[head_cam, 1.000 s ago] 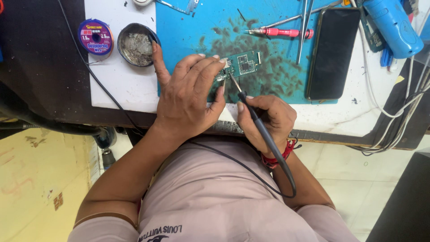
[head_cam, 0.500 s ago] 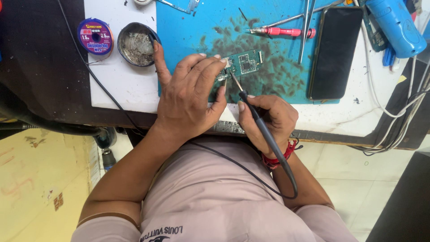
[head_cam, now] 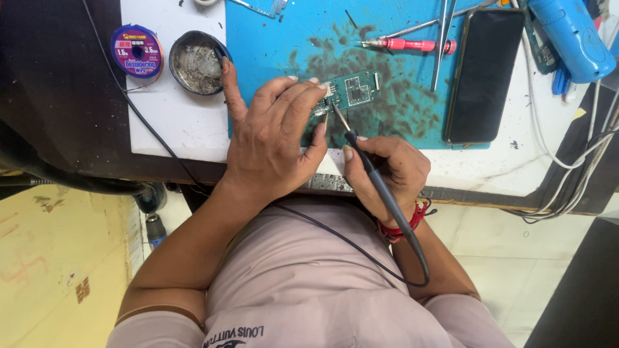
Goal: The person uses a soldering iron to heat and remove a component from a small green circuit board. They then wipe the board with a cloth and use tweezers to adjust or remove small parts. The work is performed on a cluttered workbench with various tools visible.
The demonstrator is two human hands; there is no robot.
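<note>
Head view: small green circuit board [head_cam: 351, 91] lay near the middle of the blue mat [head_cam: 277, 58], long axis running along the mat's near edge, connector end toward the right. Left hand [head_cam: 274, 138] nearer, fingers spread narrow and pressed on the board's left end, thumb stretched toward the round tin [head_cam: 198, 62] at the mat's left edge. Right hand [head_cam: 390, 171] closed pen-fashion around the soldering iron [head_cam: 371, 174], at the bench's near edge; iron slanted up-left, tip touching the board beside the left fingertips.
</note>
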